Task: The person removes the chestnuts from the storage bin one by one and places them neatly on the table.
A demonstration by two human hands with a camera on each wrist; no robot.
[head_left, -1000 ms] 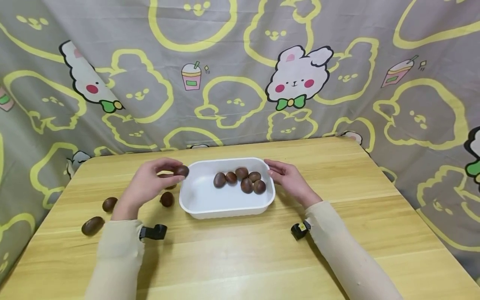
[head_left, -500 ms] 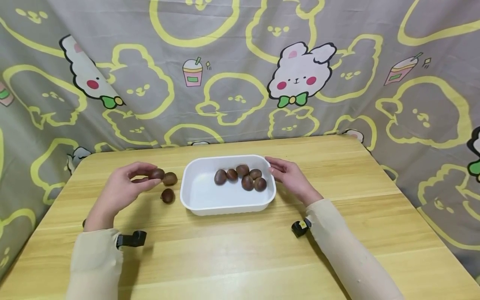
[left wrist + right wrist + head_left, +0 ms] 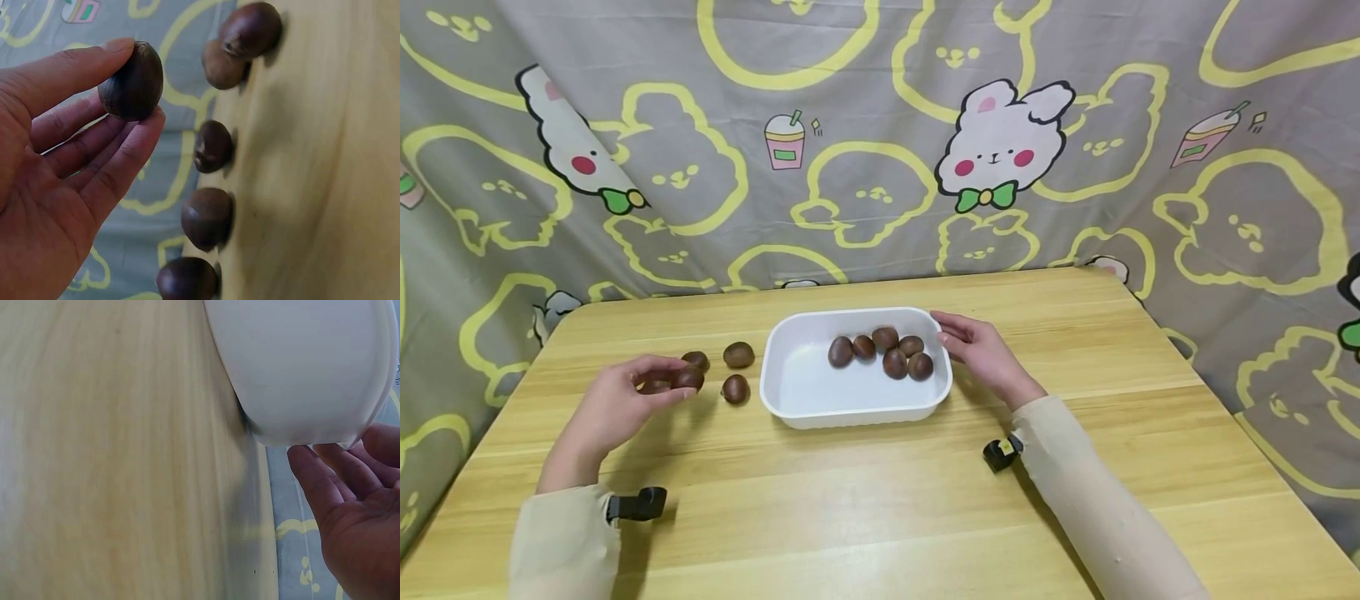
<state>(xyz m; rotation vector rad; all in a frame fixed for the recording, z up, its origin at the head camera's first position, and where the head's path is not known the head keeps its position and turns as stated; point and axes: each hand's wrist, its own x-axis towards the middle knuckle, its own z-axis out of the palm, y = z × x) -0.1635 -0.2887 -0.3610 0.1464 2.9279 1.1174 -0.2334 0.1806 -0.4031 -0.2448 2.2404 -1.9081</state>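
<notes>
In the head view my left hand [image 3: 606, 412] pinches a brown chestnut [image 3: 688, 381] between thumb and fingers, above the table's left side. The left wrist view shows this chestnut [image 3: 132, 84] held at the fingertips, apart from those on the table. My right hand [image 3: 985, 358] touches the right end of a white tray [image 3: 850, 421], its fingers fairly straight. From the right wrist, fingertips meet the tray's outer wall [image 3: 300, 394], with the thumb near the rim. Several chestnuts [image 3: 895, 363] lie in the tray's right half.
Loose chestnuts [image 3: 738, 355] lie left of the tray, with another chestnut [image 3: 696, 361] just beyond my left hand, which partly covers one more. Several chestnuts [image 3: 206, 217] line the wooden table [image 3: 325, 187] in the left wrist view. A patterned curtain [image 3: 865, 192] hangs behind.
My left hand has moved left and toward me, away from the tray, carrying the chestnut. Chestnuts it covered beside the tray now show. The right hand stays at the tray.
</notes>
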